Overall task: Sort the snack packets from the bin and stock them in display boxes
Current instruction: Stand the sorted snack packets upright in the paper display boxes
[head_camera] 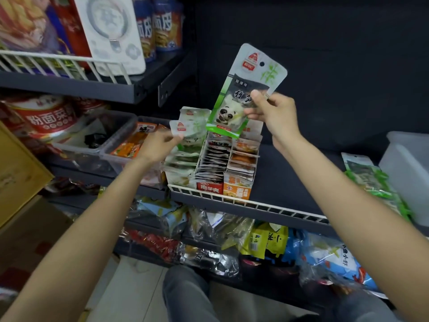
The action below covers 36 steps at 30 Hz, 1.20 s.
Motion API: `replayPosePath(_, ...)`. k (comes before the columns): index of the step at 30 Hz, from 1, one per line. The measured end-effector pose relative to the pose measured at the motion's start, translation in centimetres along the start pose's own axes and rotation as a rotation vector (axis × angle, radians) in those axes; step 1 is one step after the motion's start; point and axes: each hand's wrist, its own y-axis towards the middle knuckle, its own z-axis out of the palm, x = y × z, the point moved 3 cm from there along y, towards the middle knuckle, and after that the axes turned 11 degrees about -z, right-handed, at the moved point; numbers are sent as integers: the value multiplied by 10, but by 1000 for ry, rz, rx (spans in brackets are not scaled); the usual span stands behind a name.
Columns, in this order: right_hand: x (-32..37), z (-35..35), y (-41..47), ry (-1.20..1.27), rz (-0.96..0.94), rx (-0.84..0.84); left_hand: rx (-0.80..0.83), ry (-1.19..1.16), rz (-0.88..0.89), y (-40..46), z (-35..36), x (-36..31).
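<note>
My right hand [270, 112] pinches a green and white panda snack packet [246, 84] by its right edge and holds it upright above the display box [226, 182]. My left hand [160, 145] holds the front packets of a row of the same green packets [185, 131] standing in the left part of that box. The box's middle row holds dark packets and its right row holds orange ones. More green panda packets [369, 177] lie on the shelf at the far right.
A clear plastic bin [111, 140] with orange packets sits left of the box on the dark shelf with a white wire rail [255, 204]. A white bin [408, 168] stands at the far right. Bagged snacks fill the shelf below. A cardboard box [16, 173] is at the left.
</note>
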Motion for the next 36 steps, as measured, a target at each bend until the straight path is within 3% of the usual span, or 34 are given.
replayPosePath(4, -11, 24, 17, 47, 23, -18, -184, 173, 157, 7, -11, -2)
replayPosePath(8, -31, 62, 37, 85, 103, -3, -338, 405, 206, 10, -17, 7)
replayPosePath(14, -67, 102, 48, -206, 94, 108, -48, 691, 359, 13, -9, 12)
replayPosePath(17, -79, 105, 52, -456, 84, 217, -53, 579, 371, 10, -10, 9)
replayPosePath(21, -78, 107, 52, -722, -129, 280, -144, 475, 462, 2, -15, 4)
replayPosePath(28, -78, 116, 59, -1186, -296, 417, -223, 464, 380, -2, -11, -5)
replayPosePath(31, -76, 110, 62, -1138, -282, 393, -207, 492, 354, -11, -12, -11)
replayPosePath(36, -58, 70, 49, -828, -279, 290, -211, 397, 366, -39, -8, -25)
